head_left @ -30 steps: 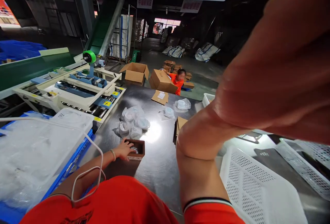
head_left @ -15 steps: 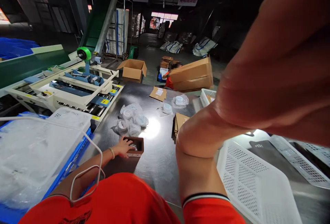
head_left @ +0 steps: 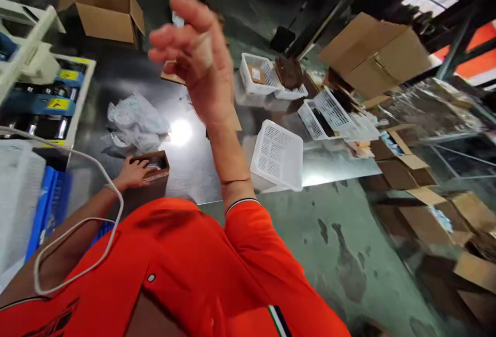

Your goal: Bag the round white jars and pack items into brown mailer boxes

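My left hand (head_left: 134, 172) grips the left side of a small open cardboard box (head_left: 163, 173), its fingers over the rim. Something clear and shiny lies inside the box. Raised above the table is my right hand (head_left: 205, 81), blurred, with loosely bent fingers apart and a ring on one finger. A pale patch shows on this hand; I cannot tell what it is. Beyond the box sits a pile of bubble-wrapped items (head_left: 135, 120). The right forearm and hand hide part of the tabletop and a piece of flat cardboard.
A white perforated basket (head_left: 281, 153) sits on the metal table (head_left: 194, 174) to the right. More white baskets (head_left: 258, 76) stand behind it. A roller machine (head_left: 58, 91) is at the left, a large open carton (head_left: 104, 14) at the back. A white cable (head_left: 103, 169) hangs over my left arm.
The view has swung right and down. My right arm, close to the camera before, now extends forward with the hand visible. My left hand stays on the small box.
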Action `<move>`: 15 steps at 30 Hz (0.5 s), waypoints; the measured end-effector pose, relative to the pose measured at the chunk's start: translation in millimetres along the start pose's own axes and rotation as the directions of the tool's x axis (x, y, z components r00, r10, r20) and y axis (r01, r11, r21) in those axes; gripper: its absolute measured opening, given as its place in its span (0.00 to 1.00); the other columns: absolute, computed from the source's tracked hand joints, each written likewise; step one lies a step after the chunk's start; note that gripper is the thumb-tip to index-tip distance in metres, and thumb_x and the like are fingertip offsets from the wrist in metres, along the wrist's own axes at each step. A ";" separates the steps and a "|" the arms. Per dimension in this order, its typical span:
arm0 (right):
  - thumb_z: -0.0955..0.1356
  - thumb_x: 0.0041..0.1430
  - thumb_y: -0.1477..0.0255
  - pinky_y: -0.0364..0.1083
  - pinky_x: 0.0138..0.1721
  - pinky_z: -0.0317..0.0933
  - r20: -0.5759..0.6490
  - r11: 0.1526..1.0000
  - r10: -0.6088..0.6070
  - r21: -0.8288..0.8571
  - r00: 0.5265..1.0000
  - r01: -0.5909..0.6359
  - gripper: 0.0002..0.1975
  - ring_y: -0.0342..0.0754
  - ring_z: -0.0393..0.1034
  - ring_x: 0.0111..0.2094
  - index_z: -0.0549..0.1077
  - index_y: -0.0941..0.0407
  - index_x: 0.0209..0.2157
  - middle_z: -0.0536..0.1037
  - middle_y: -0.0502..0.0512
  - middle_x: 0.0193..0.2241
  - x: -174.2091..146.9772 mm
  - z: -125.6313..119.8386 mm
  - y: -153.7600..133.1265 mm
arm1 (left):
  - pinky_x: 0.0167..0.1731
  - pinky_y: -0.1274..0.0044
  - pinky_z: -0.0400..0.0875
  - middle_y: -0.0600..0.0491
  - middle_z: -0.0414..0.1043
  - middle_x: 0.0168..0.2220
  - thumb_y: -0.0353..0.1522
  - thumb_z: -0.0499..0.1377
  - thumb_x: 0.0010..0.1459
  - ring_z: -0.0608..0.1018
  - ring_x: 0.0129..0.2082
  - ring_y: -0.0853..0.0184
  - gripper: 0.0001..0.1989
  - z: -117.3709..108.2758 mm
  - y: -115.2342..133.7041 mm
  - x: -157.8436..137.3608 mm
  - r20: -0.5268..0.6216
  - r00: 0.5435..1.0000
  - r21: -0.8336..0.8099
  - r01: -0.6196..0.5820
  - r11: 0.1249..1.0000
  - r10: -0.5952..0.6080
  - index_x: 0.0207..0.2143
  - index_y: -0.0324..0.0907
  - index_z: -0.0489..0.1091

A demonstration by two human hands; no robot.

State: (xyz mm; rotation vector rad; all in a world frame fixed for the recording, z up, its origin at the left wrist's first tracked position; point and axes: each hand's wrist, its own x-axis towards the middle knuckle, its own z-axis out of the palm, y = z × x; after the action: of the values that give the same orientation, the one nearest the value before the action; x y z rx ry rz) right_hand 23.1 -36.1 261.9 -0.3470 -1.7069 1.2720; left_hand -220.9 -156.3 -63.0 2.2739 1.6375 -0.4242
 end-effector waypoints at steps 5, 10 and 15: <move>0.65 0.81 0.76 0.39 0.45 0.66 -0.316 0.674 0.611 -0.273 0.725 -0.687 0.10 0.36 0.78 0.36 0.79 0.63 0.52 0.84 0.47 0.33 -70.9 20.5 141.6 | 0.64 0.62 0.43 0.57 0.74 0.69 0.54 0.65 0.68 0.65 0.63 0.60 0.36 16.7 -10.1 9.1 -0.017 1.000 0.083 0.005 0.997 -0.004 0.76 0.58 0.72; 0.74 0.78 0.69 0.44 0.48 0.68 -0.329 0.338 0.760 -0.537 0.561 -0.773 0.06 0.47 0.76 0.41 0.80 0.57 0.44 0.84 0.51 0.37 -140.6 36.5 215.1 | 0.60 0.66 0.45 0.62 0.75 0.65 0.56 0.52 0.73 0.68 0.57 0.67 0.35 21.6 -16.4 9.9 -0.063 0.998 0.140 0.017 0.990 -0.009 0.78 0.62 0.68; 0.73 0.79 0.66 0.44 0.48 0.66 -0.318 0.272 0.791 -0.583 0.523 -0.765 0.10 0.49 0.76 0.43 0.78 0.55 0.40 0.84 0.53 0.39 -155.5 38.3 230.0 | 0.62 0.68 0.47 0.59 0.76 0.63 0.54 0.39 0.75 0.71 0.58 0.67 0.41 22.6 -13.2 7.1 -0.144 0.988 0.178 0.073 0.981 -0.047 0.76 0.50 0.72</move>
State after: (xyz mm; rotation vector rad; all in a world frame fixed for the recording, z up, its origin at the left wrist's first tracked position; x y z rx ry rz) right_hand 4.4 -69.3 -15.7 -1.8511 -2.0566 1.2108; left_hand -232.6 -155.5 -87.4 2.4414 1.8069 -0.4561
